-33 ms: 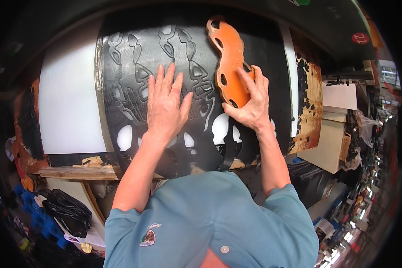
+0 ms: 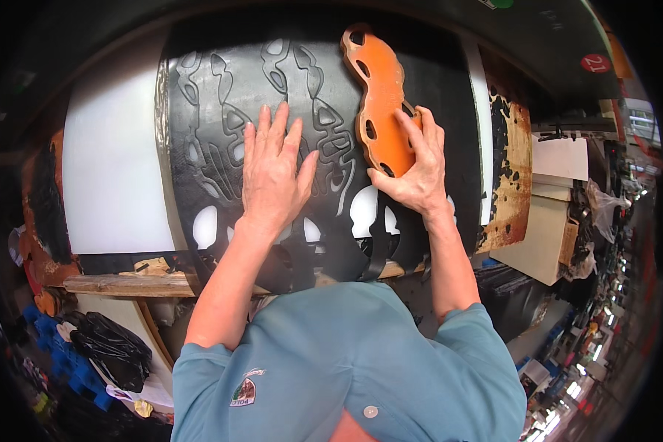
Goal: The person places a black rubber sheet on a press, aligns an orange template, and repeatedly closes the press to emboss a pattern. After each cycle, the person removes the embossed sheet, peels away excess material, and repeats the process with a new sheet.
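Note:
My left hand (image 2: 275,177) lies flat with fingers stretched on a black sheet (image 2: 438,81), which looks like rubber or leather. Cut outlines of looping shapes run through the sheet around that hand, and a few cut-out holes show white beneath. To the right rests an orange cutting die (image 2: 381,88), long and wavy-edged, with dark openings along its rim. My right hand (image 2: 418,166) grips the near end of this die, thumb at its lower left edge and fingers over its right side. Part of the die's right edge is hidden under those fingers.
A white board (image 2: 114,169) lies under the sheet and shows at the left. A wooden strip (image 2: 129,285) runs along the near edge. A dark overhead machine part (image 2: 545,44) hangs at the far side. Black plastic (image 2: 114,350) sits at lower left.

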`<state>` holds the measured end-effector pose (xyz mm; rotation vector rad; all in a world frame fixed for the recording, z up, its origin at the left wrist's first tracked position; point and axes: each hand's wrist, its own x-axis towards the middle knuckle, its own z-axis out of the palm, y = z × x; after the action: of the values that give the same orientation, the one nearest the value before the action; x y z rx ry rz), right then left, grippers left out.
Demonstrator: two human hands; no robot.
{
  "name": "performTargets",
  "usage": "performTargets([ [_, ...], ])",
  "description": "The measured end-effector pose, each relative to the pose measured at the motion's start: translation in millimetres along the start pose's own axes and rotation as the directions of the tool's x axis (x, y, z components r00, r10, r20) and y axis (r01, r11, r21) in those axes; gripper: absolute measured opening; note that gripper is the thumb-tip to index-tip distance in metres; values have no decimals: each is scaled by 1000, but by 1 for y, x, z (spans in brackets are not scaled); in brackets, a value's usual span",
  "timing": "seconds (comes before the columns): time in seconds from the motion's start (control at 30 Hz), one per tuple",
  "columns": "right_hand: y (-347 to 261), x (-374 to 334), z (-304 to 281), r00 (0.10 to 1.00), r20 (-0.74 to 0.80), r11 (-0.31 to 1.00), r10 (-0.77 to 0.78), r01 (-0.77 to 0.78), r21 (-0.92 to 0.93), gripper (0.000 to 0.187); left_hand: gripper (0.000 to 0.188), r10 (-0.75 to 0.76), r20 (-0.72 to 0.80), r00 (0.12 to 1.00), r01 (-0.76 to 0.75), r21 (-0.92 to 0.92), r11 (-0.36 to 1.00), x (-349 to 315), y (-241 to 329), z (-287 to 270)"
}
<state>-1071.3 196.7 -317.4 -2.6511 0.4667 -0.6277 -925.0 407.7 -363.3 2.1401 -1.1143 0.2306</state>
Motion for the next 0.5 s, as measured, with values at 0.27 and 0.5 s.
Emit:
performTargets([
  [0.27,7,2,3,992,-32,990,-118,116,-77,95,57,41,-52,998,-40,28,999,-1,-5,5],
  [0.5,23,1,3,994,10,992,-111,111,-61,99,45,49,-105,993,-55,-48,997,2,-13,7],
])
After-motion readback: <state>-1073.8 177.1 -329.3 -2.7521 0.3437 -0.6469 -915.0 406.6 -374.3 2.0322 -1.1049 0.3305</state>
